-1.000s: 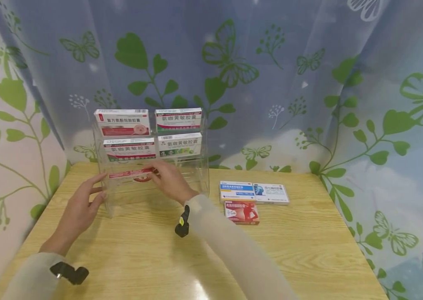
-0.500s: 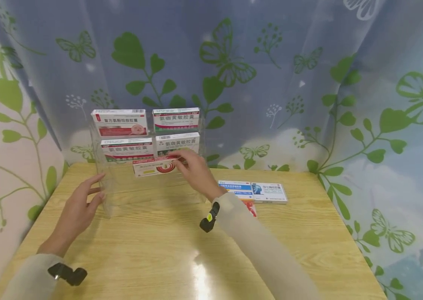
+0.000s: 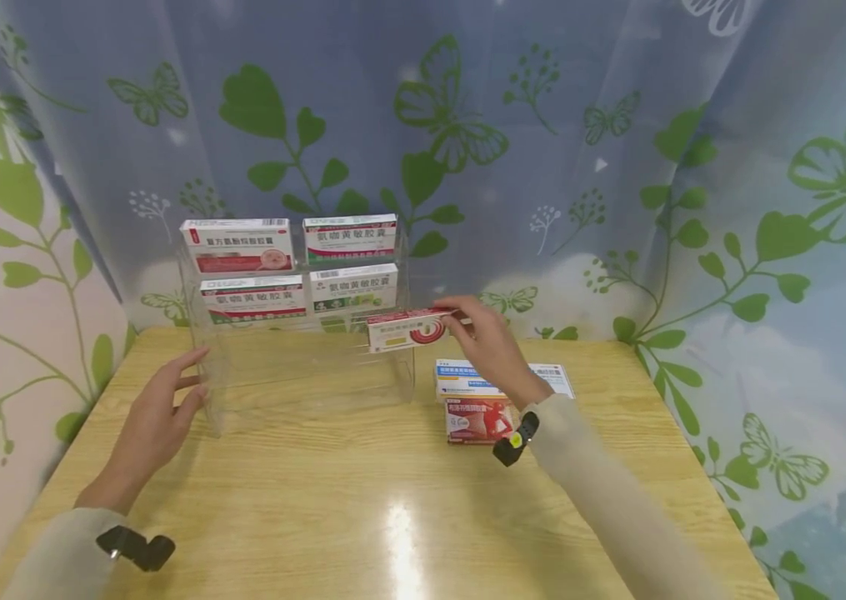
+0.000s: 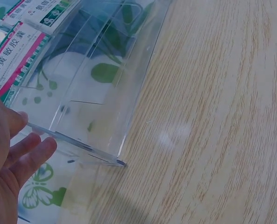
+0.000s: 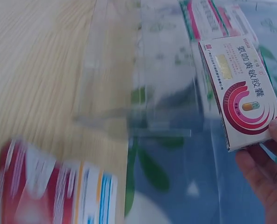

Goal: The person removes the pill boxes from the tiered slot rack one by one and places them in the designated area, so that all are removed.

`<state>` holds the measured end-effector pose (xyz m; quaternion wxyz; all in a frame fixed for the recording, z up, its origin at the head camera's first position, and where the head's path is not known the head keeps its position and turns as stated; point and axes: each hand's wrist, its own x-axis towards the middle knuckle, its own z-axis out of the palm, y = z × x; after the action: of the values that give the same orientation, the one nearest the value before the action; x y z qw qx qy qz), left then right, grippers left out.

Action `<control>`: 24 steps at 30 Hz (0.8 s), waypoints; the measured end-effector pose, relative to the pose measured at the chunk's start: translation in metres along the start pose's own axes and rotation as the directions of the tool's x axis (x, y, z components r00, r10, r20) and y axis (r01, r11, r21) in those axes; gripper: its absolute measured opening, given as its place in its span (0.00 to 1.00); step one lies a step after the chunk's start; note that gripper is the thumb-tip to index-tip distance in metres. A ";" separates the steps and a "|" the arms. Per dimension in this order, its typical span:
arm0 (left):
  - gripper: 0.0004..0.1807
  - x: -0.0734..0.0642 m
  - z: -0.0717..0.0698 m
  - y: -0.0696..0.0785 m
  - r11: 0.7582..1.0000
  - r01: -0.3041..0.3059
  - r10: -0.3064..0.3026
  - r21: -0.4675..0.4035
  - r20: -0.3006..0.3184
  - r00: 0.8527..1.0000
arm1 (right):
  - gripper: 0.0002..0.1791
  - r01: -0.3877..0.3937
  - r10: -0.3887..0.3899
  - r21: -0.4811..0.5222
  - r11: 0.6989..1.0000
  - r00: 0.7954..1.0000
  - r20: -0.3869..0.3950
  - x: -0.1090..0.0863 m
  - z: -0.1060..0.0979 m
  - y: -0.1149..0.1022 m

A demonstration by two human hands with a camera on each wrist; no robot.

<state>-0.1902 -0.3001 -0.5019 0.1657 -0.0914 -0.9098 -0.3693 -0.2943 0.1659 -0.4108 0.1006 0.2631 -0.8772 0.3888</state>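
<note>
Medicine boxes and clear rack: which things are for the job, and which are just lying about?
Seem part of the job:
white box with red rings, in the right hand
clear rack, left hand at its side
four boxes on it

Maybe just lying about:
red box
blue-and-white box
partly hidden white box

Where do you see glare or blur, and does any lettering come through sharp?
Head view: bright glare streak on the table; left wrist view: fainter pale reflection on the wood grain; right wrist view: red box and clear rack smeared, but the large lettering on the medicine box in the right hand is readable.
</note>
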 end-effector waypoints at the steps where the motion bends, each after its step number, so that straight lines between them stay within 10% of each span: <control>1: 0.33 0.000 0.000 0.000 1.000 0.000 0.000 0.000 0.002 1.000 | 0.17 -0.013 0.013 -0.011 1.000 1.000 -0.011 -0.006 -0.006 0.006; 24: 0.33 0.001 0.000 -0.002 1.000 -0.001 0.001 -0.009 0.006 1.000 | 0.18 -0.278 0.250 -0.196 0.940 0.956 -0.156 -0.144 -0.098 0.128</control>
<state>-0.1918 -0.3015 -0.5020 0.1625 -0.0936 -0.9086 -0.3731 -0.2449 0.3648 -0.4805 0.1318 0.1047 -0.9332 0.3174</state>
